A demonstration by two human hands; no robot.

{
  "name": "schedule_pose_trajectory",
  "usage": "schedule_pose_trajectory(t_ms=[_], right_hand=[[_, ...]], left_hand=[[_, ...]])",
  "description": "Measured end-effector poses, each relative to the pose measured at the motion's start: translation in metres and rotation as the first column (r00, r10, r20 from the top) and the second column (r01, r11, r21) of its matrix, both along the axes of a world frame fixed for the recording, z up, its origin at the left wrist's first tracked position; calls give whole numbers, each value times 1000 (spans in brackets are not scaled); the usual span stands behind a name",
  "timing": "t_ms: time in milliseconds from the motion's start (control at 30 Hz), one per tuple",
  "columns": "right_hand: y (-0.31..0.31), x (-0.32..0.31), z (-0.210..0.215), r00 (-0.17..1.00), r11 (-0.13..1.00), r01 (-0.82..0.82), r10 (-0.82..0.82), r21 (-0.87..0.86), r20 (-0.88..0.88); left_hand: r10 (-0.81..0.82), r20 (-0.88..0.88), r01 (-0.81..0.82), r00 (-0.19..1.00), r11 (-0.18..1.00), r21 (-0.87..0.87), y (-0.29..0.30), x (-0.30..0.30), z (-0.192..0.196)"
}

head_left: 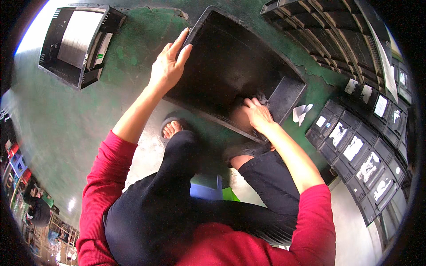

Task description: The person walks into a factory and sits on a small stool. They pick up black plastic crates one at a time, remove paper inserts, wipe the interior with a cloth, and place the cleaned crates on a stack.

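A large black plastic crate [222,48] lies tilted on the floor before me, its hollow inside facing up. My left hand [169,64] is at its left rim, index finger stretched along the edge and thumb on the inner side, so the wall sits between them. Inside the crate, my right hand [257,114] is low down near the right end wall, with bent fingers pressed on a crumpled greyish cloth [262,99]. Part of the cloth is hidden under the fingers.
Another black crate [49,62] with a pale sheet inside stands at the upper left. Stacked black crates [328,33] fill the upper right, and more with torn white labels [353,148] stand at right. A paper scrap [301,113] lies on the green floor [66,133]. A blue stool [206,191] shows beneath me.
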State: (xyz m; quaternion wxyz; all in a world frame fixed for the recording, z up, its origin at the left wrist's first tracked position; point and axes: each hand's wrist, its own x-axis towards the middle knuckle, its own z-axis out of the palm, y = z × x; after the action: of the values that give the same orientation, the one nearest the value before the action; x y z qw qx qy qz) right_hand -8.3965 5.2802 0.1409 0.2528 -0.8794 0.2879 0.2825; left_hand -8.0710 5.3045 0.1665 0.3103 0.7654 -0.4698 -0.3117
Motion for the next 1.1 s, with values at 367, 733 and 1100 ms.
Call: schedule_pose_trajectory(t_ms=[367, 733, 1100], right_hand=[[-48, 167, -92, 719, 967, 13, 167, -253, 675], [-75, 18, -47, 986, 541, 134, 15, -830, 168], [0, -25, -3, 978, 966, -91, 41, -241, -203]], left_hand=[[-19, 87, 17, 996, 1000, 23, -1, -1, 7], [-12, 145, 5, 989, 999, 52, -2, -8, 9], [11, 139, -18, 990, 998, 55, -3, -11, 10]])
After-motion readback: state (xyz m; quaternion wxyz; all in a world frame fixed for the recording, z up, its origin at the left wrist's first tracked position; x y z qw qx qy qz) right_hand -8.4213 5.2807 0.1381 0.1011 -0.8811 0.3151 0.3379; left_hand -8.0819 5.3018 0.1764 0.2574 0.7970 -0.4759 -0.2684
